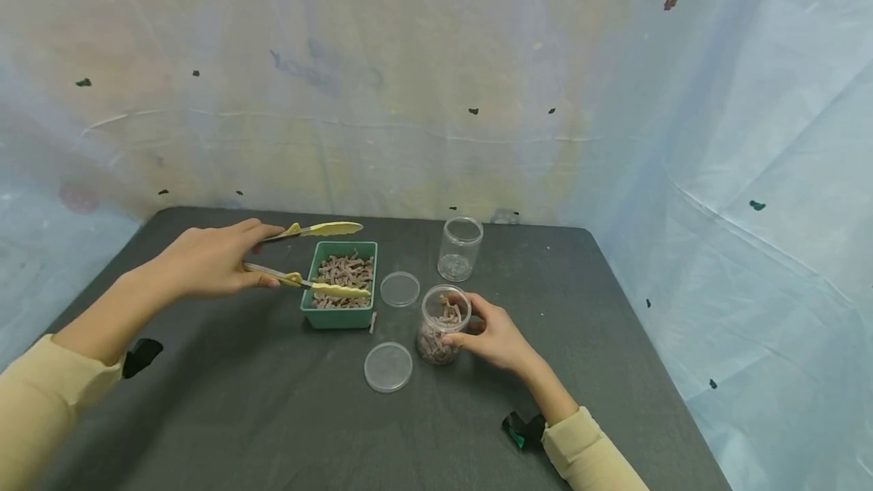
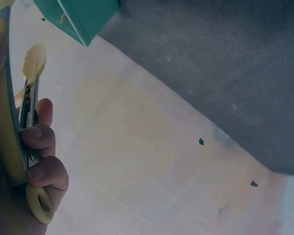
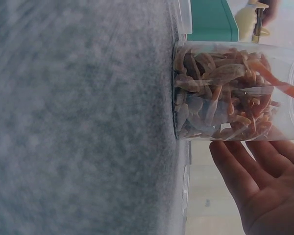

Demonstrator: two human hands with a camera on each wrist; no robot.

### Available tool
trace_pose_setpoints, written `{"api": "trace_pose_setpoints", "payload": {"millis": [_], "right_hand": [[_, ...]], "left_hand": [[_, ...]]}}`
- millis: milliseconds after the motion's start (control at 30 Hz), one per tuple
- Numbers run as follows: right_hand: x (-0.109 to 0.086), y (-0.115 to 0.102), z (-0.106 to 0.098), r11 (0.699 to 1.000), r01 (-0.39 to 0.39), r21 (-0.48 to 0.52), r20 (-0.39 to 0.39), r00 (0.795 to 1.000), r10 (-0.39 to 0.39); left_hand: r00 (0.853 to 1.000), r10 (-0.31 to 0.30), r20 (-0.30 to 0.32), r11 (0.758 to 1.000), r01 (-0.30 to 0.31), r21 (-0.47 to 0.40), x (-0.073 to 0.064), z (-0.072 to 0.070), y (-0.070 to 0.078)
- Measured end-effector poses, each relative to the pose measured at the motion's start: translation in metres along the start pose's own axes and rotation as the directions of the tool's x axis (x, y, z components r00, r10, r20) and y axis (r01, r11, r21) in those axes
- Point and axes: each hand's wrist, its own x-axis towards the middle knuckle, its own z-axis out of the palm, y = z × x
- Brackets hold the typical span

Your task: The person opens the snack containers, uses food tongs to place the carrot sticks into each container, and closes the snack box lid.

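My left hand [image 1: 211,260] holds a pair of tongs [image 1: 341,291] with yellow tips, its two arms spread wide. The tongs' tips hang over a green plastic box [image 1: 339,319] filled with brownish dried strips [image 1: 344,271]. In the left wrist view, fingers curl round the tongs' handle [image 2: 7,112]. My right hand [image 1: 501,339] grips a transparent jar [image 1: 436,347] from its right side, thumb in front and fingers behind. The jar stands upright on the table, lidless, and many of the same strips [image 3: 220,93] fill much of it.
Behind the held jar stands a second transparent jar [image 1: 458,252], lidless. Two round transparent lids lie on the dark table: one lid [image 1: 400,289] beside the box, another lid [image 1: 388,367] nearer. A single strip [image 1: 373,322] lies by the box's corner. Plastic sheeting [image 1: 409,97] hangs behind.
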Motion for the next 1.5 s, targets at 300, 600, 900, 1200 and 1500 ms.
{"api": "trace_pose_setpoints", "payload": {"millis": [300, 600, 900, 1200, 1500], "right_hand": [[0.001, 0.001, 0.001, 1.000, 0.006, -0.010, 0.000, 1.000, -0.006], [0.002, 0.001, 0.002, 1.000, -0.006, -0.012, 0.004, 1.000, 0.007], [0.002, 0.002, 0.000, 1.000, -0.005, -0.015, 0.000, 1.000, 0.005], [0.001, 0.002, 0.000, 1.000, -0.012, -0.014, -0.001, 1.000, 0.012], [0.000, 0.002, 0.001, 1.000, -0.006, -0.008, 0.001, 1.000, 0.006]], "left_hand": [[0.998, 0.036, 0.052, 0.996, -0.040, 0.075, 0.008, -0.003, -0.004], [0.996, 0.024, 0.088, 0.996, -0.031, 0.078, 0.007, -0.002, -0.005], [0.989, -0.011, 0.149, 0.996, -0.003, 0.094, 0.017, -0.003, 0.001], [0.982, -0.010, 0.191, 0.997, -0.005, 0.077, 0.034, 0.002, 0.006], [0.985, -0.001, 0.172, 0.997, -0.013, 0.079, 0.034, 0.004, 0.006]]}}
